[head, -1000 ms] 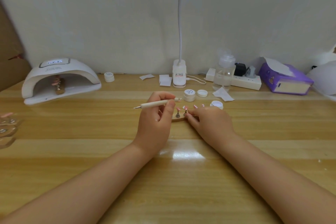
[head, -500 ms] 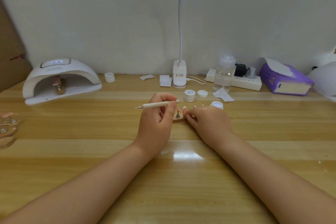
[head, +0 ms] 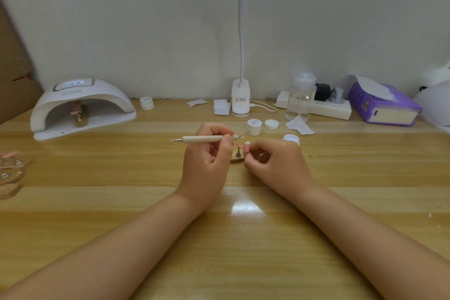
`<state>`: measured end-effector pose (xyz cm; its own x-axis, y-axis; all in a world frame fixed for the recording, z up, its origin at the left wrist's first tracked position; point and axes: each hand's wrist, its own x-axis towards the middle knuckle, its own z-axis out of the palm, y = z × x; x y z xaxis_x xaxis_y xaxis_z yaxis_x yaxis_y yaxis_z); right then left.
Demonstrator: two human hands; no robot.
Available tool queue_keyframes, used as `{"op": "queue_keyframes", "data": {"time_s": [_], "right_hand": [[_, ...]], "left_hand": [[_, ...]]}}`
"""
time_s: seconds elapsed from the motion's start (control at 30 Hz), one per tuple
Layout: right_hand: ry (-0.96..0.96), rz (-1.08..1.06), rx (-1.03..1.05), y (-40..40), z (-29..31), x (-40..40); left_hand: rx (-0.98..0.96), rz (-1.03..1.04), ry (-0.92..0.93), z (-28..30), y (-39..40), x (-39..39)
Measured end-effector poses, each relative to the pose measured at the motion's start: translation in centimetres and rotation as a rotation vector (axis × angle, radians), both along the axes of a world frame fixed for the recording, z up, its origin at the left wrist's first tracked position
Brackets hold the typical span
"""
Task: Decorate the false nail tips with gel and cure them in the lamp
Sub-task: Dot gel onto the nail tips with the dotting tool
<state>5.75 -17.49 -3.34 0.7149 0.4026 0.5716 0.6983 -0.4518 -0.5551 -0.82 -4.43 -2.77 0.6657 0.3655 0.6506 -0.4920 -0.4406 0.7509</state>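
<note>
My left hand [head: 205,161] grips a wooden dotting pen [head: 207,139] held level, its fine tip pointing right just above the nail tips. A small wooden stand [head: 237,159] on the table carries a pink nail tip [head: 239,145] on a peg. My right hand [head: 275,163] pinches the peg of a white-edged nail tip [head: 247,143] right beside it and hides most of the stand. An open gel jar [head: 291,139] sits just behind my right hand. The white curing lamp [head: 80,105] stands at the far left, with another stand of tips [head: 79,114] inside.
A closed gel jar [head: 254,126] and a loose lid [head: 271,124] lie behind the hands. A desk lamp base [head: 240,101], a clear bottle [head: 300,102], a power strip [head: 328,108] and a purple tissue box [head: 383,105] line the back. More stands [head: 9,170] sit at the left edge.
My right hand has shifted left and now covers more of the stand, its fingers closing round a nail tip peg. The pen in my left hand has stayed about level.
</note>
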Motion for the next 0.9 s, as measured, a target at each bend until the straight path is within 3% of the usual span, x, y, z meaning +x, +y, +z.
{"op": "queue_keyframes", "data": {"time_s": [0.3,0.9], "right_hand": [[-0.012,0.032,0.084,-0.05,-0.16,0.20],[-0.057,0.032,0.061,-0.22,-0.02,-0.02]], "left_hand": [[0.030,-0.034,0.026,-0.50,0.23,0.27],[0.067,-0.016,0.065,-0.59,0.28,0.44]]}}
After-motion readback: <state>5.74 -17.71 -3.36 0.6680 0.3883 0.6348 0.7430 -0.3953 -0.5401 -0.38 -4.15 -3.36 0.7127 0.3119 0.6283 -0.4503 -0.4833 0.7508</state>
